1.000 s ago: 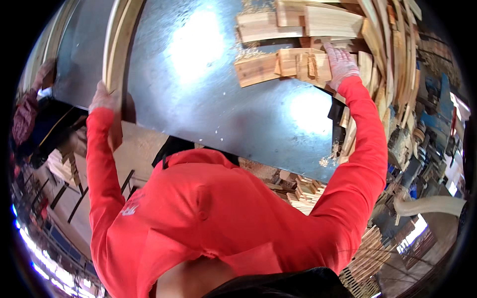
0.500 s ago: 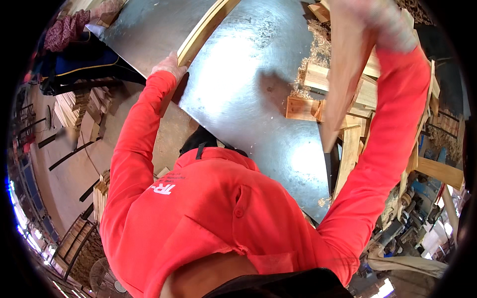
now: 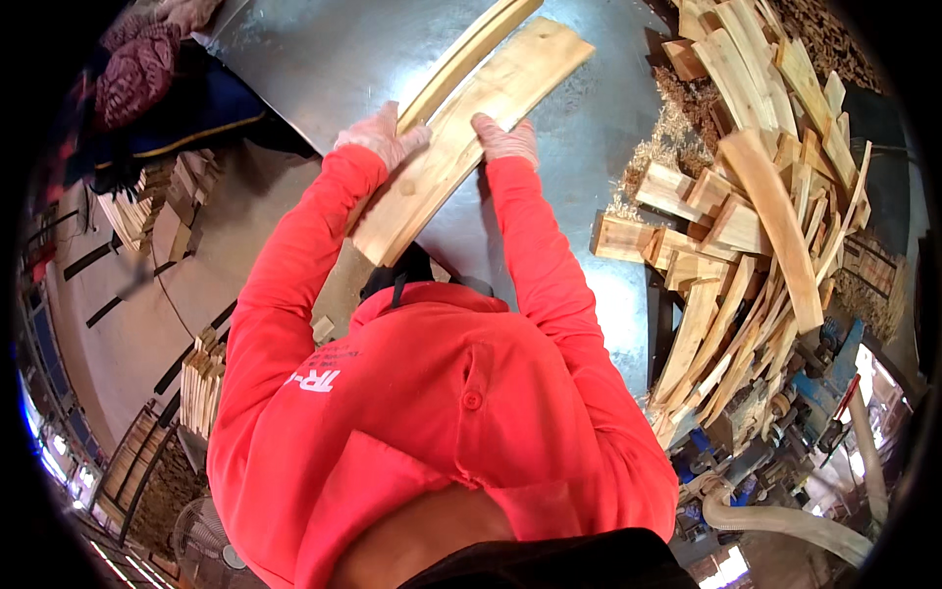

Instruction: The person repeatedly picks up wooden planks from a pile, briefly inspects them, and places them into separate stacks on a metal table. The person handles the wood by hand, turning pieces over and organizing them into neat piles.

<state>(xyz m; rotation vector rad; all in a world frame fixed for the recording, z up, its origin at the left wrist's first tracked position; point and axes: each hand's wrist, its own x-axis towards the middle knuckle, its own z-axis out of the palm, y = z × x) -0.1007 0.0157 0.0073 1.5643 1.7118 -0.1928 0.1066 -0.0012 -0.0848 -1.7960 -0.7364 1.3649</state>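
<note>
A wide, slightly curved wooden board (image 3: 491, 110), pale with a few knots, lies slanted between my hands above the metal table (image 3: 613, 299). My left hand (image 3: 381, 140), in a light glove, is closed at the board's left edge. It also touches a second curved wooden board (image 3: 456, 67), seen nearly edge-on along the far side of the wide one. My right hand (image 3: 507, 140), gloved too, grips the wide board's right edge, thumb on its upper face. The fingers under the wood are hidden.
A heap of cut wooden pieces (image 3: 731, 231) covers the table's right side, with a long curved board (image 3: 775, 226) across it and wood shavings (image 3: 655, 147) beside it. Another person's hand (image 3: 186, 12) shows at top left. Stacked wood (image 3: 201, 383) stands lower left.
My right hand has come left from the heap, where a wooden piece it held now rests on top, and has taken hold of the wide board. That board's broad face now shows.
</note>
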